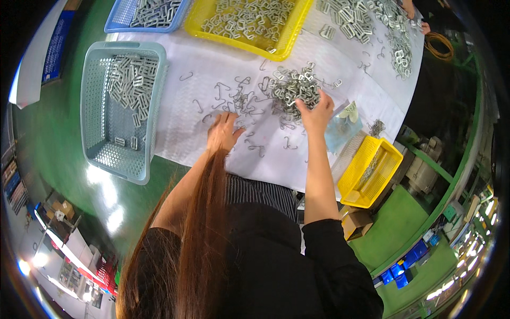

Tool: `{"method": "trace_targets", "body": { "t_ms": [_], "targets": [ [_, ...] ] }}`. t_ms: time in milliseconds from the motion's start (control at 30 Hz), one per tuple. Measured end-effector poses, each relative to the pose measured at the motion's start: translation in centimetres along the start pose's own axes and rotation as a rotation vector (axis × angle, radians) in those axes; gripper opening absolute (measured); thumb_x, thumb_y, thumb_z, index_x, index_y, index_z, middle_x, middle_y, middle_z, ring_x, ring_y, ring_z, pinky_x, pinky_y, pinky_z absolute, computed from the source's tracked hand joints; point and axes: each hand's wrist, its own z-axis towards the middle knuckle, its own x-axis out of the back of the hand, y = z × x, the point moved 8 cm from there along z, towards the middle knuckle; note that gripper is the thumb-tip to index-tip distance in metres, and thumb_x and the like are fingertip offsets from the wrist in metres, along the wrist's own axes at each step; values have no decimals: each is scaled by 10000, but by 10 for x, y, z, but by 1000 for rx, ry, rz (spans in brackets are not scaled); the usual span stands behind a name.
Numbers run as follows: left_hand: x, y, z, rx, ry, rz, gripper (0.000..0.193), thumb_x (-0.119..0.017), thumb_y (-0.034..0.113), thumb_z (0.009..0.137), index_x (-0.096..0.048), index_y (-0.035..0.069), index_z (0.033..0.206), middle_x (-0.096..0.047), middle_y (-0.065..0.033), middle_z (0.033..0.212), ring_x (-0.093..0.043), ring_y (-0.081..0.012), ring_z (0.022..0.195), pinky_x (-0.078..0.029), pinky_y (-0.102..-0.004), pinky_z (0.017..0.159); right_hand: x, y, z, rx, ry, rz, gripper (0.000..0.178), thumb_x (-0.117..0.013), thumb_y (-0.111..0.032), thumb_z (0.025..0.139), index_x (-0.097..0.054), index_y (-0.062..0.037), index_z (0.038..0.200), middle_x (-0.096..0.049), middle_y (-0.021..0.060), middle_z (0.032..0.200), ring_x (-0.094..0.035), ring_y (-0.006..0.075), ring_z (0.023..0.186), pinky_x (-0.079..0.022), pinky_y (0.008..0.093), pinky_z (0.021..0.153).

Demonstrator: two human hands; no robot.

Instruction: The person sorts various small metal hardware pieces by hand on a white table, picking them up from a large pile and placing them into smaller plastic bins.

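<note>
My right hand (pixel 317 112) rests at the near right edge of a heap of metal buckles (pixel 295 87), thumb and fingers spread apart against the pieces. Some of its fingertips are hidden among the metal. To the left, my left hand (pixel 222 134) is low over the white table covering, thumb apart from its bent fingers. Just beyond it lies a loose scatter of thin bent wire hooks (pixel 241 101). No piece shows between the left thumb and fingers. A few more hooks (pixel 257 149) lie between my two hands.
A grey-blue basket (pixel 89 106) with flat metal buckles stands at left. A blue basket (pixel 119 26) and a yellow tray (pixel 289 40) hold more metal pieces at the far side. A small yellow basket (pixel 390 169) sits at right. Another person's hand (pixel 409 8) is at the far right.
</note>
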Motion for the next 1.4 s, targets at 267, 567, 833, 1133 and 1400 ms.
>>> {"method": "trace_targets", "body": {
  "t_ms": [267,567,833,1133,1400],
  "targets": [
    [-31,1,-2,-128,2,5,226,-686,77,720,-522,69,875,-528,-106,924,-550,-315,862,-480,-400,687,-35,-34,5,-125,-284,-27,626,-771,-241,644,-486,-198,1200,-372,119,1325,-368,339,1205,-420,501,904],
    [-24,-62,9,189,-45,-573,237,-689,44,749,-587,28,962,-601,-68,811,-571,-140,712,-481,-275,612,-18,-29,-2,-363,-426,761,391,-700,-41,675,-550,-61,1036,-601,45,801,-559,103,583,-473,244,410],
    [22,-75,37,595,-153,-1175,248,-598,161,854,-587,-11,1032,-589,-58,881,-555,-127,783,-466,-256,672,-9,-18,-12,-438,-539,746,298,-685,-89,710,-563,-42,978,-605,7,795,-558,74,624,-471,231,436],
    [1,24,109,430,-394,-1074,217,-592,245,861,-597,32,820,-454,33,617,-437,-89,556,-354,-225,493,-2,10,-52,-312,-588,791,357,-731,-136,690,-601,-16,1002,-627,46,848,-594,138,746,-498,311,643],
    [-53,128,147,-100,-203,-227,180,-651,279,793,-681,128,886,-566,-60,577,-543,-191,526,-447,-332,534,34,76,-20,-245,-255,41,431,-759,-209,655,-614,-118,1050,-491,119,1207,-428,312,1179,-398,410,933]
  ]
}}
